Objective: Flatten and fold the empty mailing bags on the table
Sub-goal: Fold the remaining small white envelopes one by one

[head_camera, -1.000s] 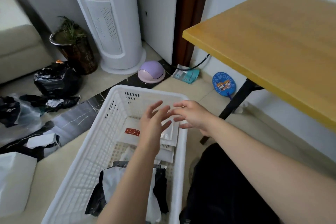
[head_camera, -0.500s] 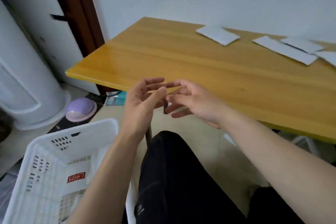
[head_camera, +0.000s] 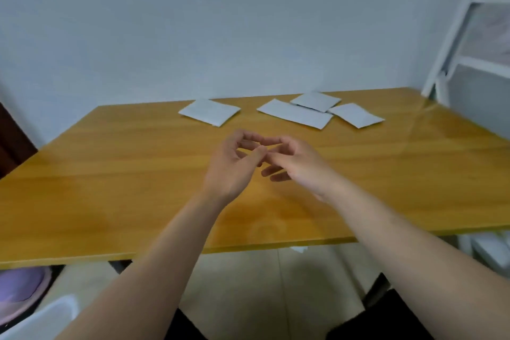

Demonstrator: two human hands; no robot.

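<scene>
Yellow-orange wood table [head_camera: 110, 188] fills most of view, pale wall behind, white shelf frame [head_camera: 463, 22] at far right. Four flat white mailing bags lie toward the far edge, well apart from both hands: long bag [head_camera: 295, 114] in the middle, left bag [head_camera: 209, 112] alone, far bag [head_camera: 316, 101] overlapping the long one's back edge, right bag [head_camera: 356, 115] just beside it. All look already flat, prob. folded; can't tell for sure. Left hand [head_camera: 231, 165] & right hand [head_camera: 296, 163] hover over mid-table, fingertips touching each other, fingers loosely curled, holding nothing. Judgement: btwn bags, next one not yet picked. Risks: thin slick plastic could slide on the glossy top when pressed, so folds go skewed; a careless reach could nudge the overlapped bags out of place; trapped air could spring a fold open.
</scene>
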